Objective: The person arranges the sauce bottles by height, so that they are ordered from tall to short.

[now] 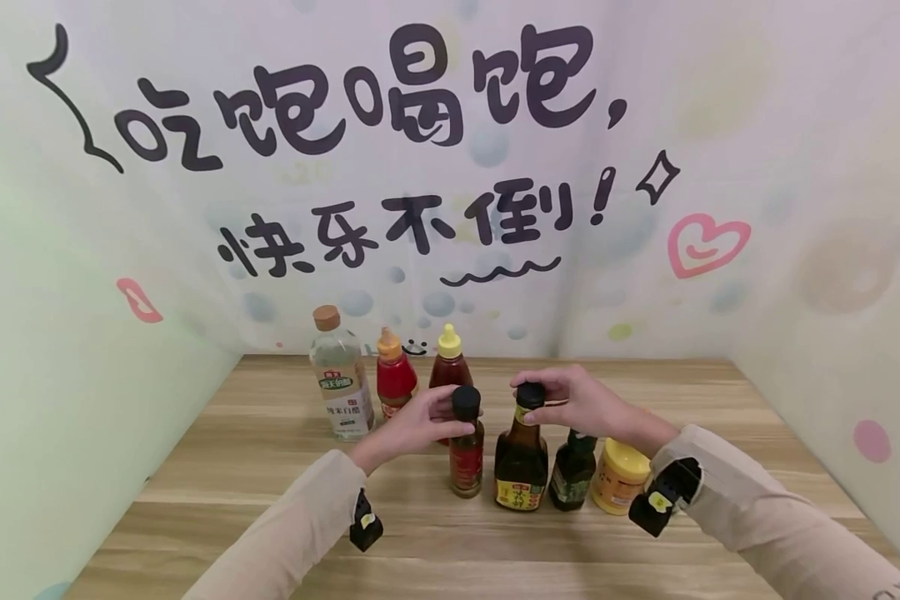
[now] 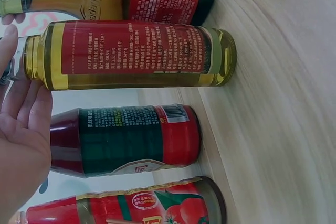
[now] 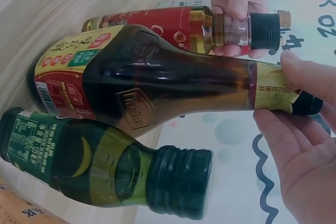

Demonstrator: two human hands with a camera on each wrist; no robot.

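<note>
The left hand point(image 1: 412, 421) has its grip closed to the width of a bottle neck, thumb on one side and fingers on the other, pinching the red-labelled bottle point(image 1: 467, 460) just below its black cap. The right hand point(image 1: 581, 408) grips the soy sauce bottle point(image 1: 521, 467) likewise, thumb and fingers around its upper neck and black cap. Both held bottles stand upright, near each other, on the wood-grained bench point(image 1: 232, 533).

Six bottles and one jar can be counted: the two in hand; one green bottle point(image 1: 572, 477) just right of the soy sauce; one white vinegar bottle point(image 1: 339, 375) at the far left; one orange-capped ketchup bottle point(image 1: 396, 377); one yellow-capped squeeze bottle point(image 1: 451, 367) behind the left hand; and one yellow-lidded jar point(image 1: 619, 479) beside the green bottle.
</note>
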